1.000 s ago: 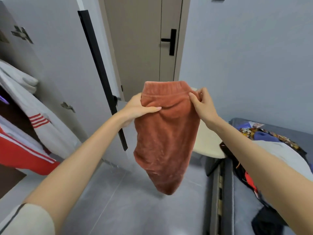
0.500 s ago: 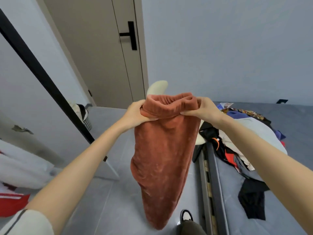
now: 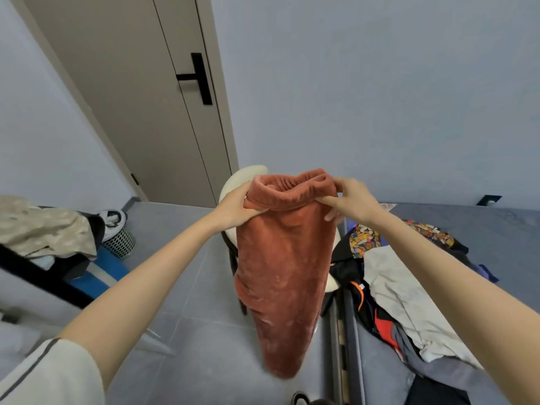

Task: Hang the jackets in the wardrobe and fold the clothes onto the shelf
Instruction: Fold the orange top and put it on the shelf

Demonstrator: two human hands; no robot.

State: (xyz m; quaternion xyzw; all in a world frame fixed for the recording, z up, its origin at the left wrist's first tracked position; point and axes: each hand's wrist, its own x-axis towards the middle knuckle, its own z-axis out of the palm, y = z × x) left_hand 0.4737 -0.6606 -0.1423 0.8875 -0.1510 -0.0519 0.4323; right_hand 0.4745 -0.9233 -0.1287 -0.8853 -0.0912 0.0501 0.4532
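Rust-coloured fleece garment [image 3: 280,273] held in the air by its elastic waistband, hanging freely with its lower end above the grey floor [image 3: 190,287] and touching nothing below. Left hand [image 3: 233,204] grips the waistband's left edge, fingers curled round the fabric; right hand [image 3: 350,201] pinches the right edge, thumb on top. The waistband gapes open between them. Directly behind the garment stands a cream chair [image 3: 242,178]. To the right, the bed [image 3: 511,229] carries a pile of clothes [image 3: 409,293] close to its near edge. A closed door [image 3: 131,97] with a black handle [image 3: 198,78] stands beyond; a perforated basket [image 3: 118,233] sits at left, leaving open floor between it and the chair.
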